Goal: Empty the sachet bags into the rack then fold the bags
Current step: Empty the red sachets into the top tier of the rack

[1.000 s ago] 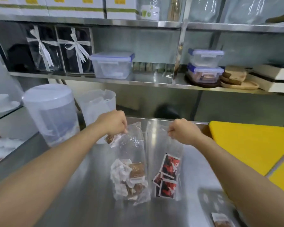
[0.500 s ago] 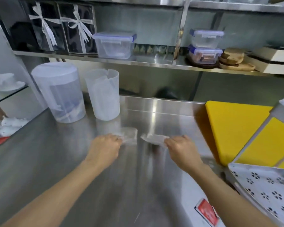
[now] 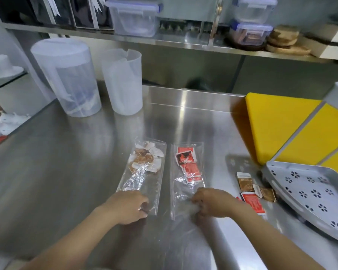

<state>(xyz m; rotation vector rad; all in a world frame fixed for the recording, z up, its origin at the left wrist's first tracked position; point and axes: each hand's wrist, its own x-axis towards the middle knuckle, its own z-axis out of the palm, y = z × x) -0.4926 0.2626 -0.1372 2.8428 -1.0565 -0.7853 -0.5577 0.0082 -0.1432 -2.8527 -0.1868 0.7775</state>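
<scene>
my left hand [image 3: 128,206] pinches the brown-sachet bag [image 3: 142,172]; my right hand [image 3: 211,203] pinches the red-sachet bag [image 3: 186,172], both flat on the steel counter [image 3: 66,172].

There is one view — a wide-angle camera worn on the person's head, facing forward and tilted down over the steel counter [image 3: 76,162]. It sits near. Both forearms fill the bottom of the frame, and the left hand [image 3: 128,207] and right hand [image 3: 213,203], gripping the left sachet bag [image 3: 150,184] and right sachet bag [image 3: 180,184], lie low in the middle. The counter's far edge and the shelf [image 3: 183,42] above it cross the top — the rack [image 3: 310,191] cuts in at the counter's right edge.
</scene>
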